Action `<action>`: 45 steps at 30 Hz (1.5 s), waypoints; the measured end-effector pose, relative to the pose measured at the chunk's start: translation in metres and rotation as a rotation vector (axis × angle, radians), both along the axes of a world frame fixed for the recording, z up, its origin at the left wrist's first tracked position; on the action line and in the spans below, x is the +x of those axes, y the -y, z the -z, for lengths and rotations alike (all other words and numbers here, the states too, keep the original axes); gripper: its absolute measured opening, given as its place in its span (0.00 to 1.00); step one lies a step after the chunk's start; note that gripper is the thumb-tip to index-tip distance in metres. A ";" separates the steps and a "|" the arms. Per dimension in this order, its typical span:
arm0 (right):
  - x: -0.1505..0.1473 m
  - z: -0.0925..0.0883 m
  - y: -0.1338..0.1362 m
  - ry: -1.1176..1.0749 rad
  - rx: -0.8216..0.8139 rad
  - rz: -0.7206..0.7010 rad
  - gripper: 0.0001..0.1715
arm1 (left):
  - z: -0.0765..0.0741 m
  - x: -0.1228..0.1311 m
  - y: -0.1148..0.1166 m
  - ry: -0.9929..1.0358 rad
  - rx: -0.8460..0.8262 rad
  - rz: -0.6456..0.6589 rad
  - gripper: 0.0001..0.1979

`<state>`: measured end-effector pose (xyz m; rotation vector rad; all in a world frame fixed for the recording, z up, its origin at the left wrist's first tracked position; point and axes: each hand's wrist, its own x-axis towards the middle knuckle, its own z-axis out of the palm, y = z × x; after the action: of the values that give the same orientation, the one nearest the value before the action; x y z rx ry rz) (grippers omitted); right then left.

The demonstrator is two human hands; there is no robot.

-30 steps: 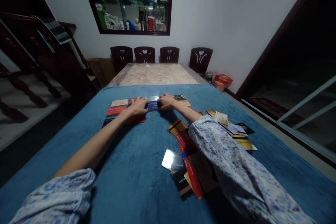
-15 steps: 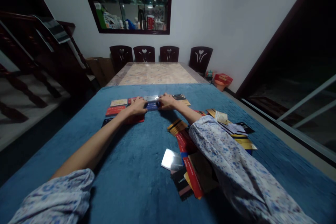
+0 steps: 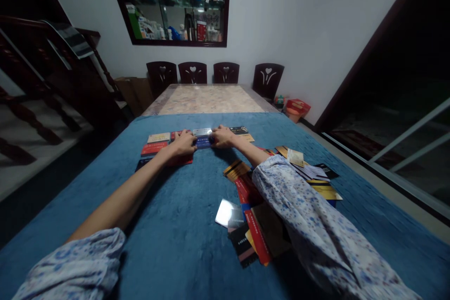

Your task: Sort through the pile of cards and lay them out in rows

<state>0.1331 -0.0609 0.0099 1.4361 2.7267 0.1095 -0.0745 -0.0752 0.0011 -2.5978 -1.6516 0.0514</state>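
Both my arms reach far out over a blue cloth (image 3: pixel 183 215). My left hand (image 3: pixel 183 143) and my right hand (image 3: pixel 222 136) rest with curled fingers on the two ends of a dark blue card (image 3: pixel 203 141). That card lies in a row of cards: a beige card (image 3: pixel 159 137), a red card (image 3: pixel 153 148), a silvery card (image 3: pixel 202 131) and a dark card (image 3: pixel 239 130). Whether the fingers pinch the blue card or only press on it is too small to tell.
A loose heap of cards (image 3: pixel 251 225) lies under my right forearm, with more cards (image 3: pixel 316 178) to its right. Beyond the cloth is a bare marble tabletop (image 3: pixel 207 98), several dark chairs (image 3: pixel 191 72), a wall cabinet (image 3: pixel 176 4) and a staircase (image 3: pixel 42 79) at left.
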 end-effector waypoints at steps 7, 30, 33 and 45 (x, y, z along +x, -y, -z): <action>0.001 -0.004 0.006 0.003 -0.001 -0.014 0.28 | -0.001 -0.002 0.006 -0.002 0.057 0.044 0.14; 0.071 -0.016 0.043 -0.129 0.079 0.015 0.14 | -0.001 0.026 0.041 0.183 0.201 0.217 0.15; 0.082 -0.014 0.052 -0.146 0.093 0.027 0.15 | -0.001 0.036 0.048 0.181 0.206 0.235 0.16; 0.129 0.000 0.091 -0.189 0.126 0.089 0.13 | 0.003 0.074 0.062 0.222 0.181 0.299 0.17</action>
<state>0.2620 -0.1524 0.0102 1.6805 2.8433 0.1512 -0.0002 -0.1367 -0.0023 -2.7529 -1.2313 -0.3944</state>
